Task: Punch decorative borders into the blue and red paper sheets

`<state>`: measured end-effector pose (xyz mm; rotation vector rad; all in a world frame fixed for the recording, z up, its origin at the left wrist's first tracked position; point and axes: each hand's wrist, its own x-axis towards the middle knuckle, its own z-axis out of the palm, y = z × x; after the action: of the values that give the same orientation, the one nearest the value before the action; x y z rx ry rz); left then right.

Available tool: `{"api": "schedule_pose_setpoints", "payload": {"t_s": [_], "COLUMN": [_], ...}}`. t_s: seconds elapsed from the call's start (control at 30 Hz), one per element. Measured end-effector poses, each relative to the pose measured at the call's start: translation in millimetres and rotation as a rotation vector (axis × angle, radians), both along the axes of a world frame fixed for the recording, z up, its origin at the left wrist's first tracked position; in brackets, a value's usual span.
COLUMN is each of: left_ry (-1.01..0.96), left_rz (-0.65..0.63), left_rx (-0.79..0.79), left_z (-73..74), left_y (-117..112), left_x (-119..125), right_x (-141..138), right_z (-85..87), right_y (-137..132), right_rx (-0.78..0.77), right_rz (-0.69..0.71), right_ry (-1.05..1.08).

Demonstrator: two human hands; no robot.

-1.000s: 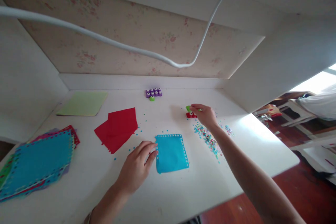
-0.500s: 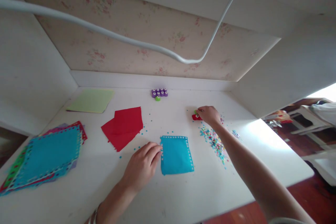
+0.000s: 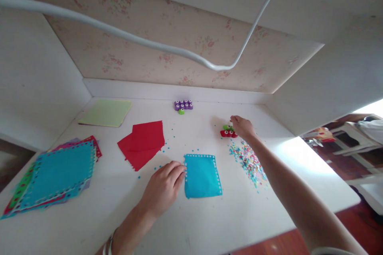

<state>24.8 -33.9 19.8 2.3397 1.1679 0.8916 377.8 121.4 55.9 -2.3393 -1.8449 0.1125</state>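
My left hand (image 3: 167, 181) pinches the left edge of a blue paper square (image 3: 202, 177), which lies flat with punched holes along its top and side edges. My right hand (image 3: 243, 125) is raised just above a small cluster on the right. Its fingers are bent together, and whether anything is between them is hidden. In that cluster, red pieces (image 3: 226, 133) with eye-like dots stand in a row, with a green piece (image 3: 226, 127) behind them. Purple pieces (image 3: 184, 106) with the same dots stand in rows at the back, a single green piece (image 3: 181, 111) before them.
Confetti dots (image 3: 248, 161) are heaped below my right hand. Red sheets (image 3: 145, 143) overlap left of centre. A stack of hole-edged coloured sheets (image 3: 62, 171) lies far left, pale green sheets (image 3: 106, 112) behind. A white cable (image 3: 167, 49) hangs across the top.
My right hand has lifted up and away from the green piece, so more of the red row shows. My left hand stays on the blue paper. The view has shifted slightly.
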Motion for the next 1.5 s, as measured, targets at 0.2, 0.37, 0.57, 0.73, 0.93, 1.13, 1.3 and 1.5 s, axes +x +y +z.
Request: {"api": "schedule_pose_setpoints", "payload": {"t_s": [0.2,0.37,0.57,0.73,0.93,1.13,1.3,1.5], "left_ry": [0.049,0.091,0.045,0.045,-0.003,-0.128,-0.091,0.008], "left_rz": [0.035,0.095,0.158,0.217,0.26,0.247,0.159,0.159], "left_rx": [0.011,0.031,0.031,0.034,-0.015,-0.122,-0.153,-0.058], "left_z": [-2.4,-4.9,-7.0,-6.7,-2.3,-5.8,-11.8,-17.2], "left_y": [0,2,7,10,11,12,6,6], "left_x": [0,-4,-10,-10,-10,-8,-3,2], "right_x": [-83,-157,-187,-189,-184,-169,-159,-114], "right_z": [-10.6,-19.2,-21.7,-24.1,-14.6,-10.6,-9.3,-18.0], "right_y": [10,43,75,62,-5,-92,-116,-113], "right_rx": [0.032,0.006,-0.008,0.025,0.03,-0.049,-0.073,0.116], "right_rz": [0.313,0.561,0.582,0.555,0.72,0.899,0.918,0.599], "right_ry": [0.102,0.15,0.156,0.204,0.343,0.556,0.529,0.368]}}
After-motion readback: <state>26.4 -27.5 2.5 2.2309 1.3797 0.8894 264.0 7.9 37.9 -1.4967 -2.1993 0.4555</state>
